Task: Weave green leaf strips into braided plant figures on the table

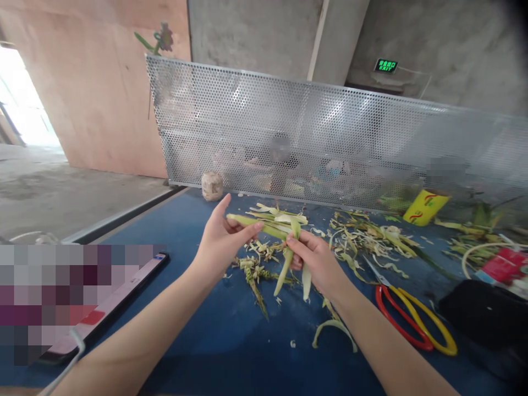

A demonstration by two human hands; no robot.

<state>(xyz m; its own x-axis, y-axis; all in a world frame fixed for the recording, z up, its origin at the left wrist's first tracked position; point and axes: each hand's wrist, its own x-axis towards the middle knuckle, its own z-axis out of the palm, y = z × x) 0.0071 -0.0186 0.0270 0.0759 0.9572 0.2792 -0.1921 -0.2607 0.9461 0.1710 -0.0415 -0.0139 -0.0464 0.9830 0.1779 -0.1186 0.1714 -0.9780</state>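
Above the middle of the blue table, both hands grip a pale green leaf strip (270, 229) that looks like corn husk. My left hand (223, 234) pinches its left end between thumb and fingers, with the thumb pointing right. Where the strips cross, my right hand (315, 256) has its thumb and fingers closed on them. A folded strip (283, 272) and a paler one (306, 281) dangle below that crossing. Under the hands lies a knotted, braided-looking green piece (251, 273) among loose shreds. My right fingertips are partly hidden by the strips.
Scissors with red and yellow handles (402, 316) lie at the right, beside a black object (470, 313). Leaf shreds (371, 236) and a yellow packet (427, 207) are farther back. A phone (124, 294) leans at left. A perforated metal panel (256, 121) borders the far edge, near a whitish roll (212, 186).
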